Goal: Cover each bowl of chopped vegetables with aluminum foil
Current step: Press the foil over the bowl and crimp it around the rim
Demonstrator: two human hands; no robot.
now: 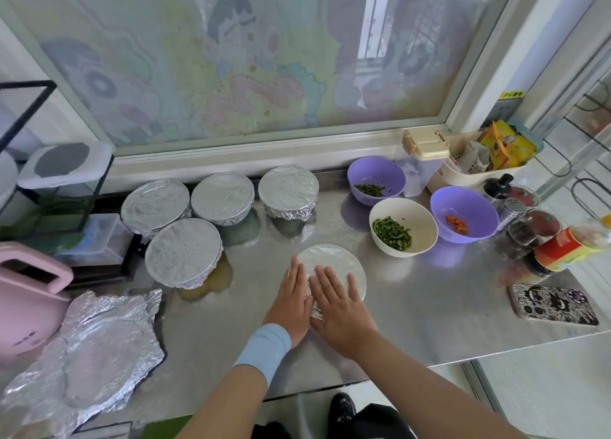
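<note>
The left hand (pixel 291 301) and right hand (pixel 340 309) lie flat, each grip unclenched, pressing on the round foil-covered bowl (pixel 334 260) mid-front on the steel bench (pixel 429 306); a white bowl of chopped green vegetables (pixel 421 222) stands uncovered nearby

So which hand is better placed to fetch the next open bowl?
Probably the right hand: the white bowl of green pieces stands uncovered on its side; the left hand is farther.

Flat hands (pixel 340 306) on foil-topped bowl (pixel 330 257)
</note>
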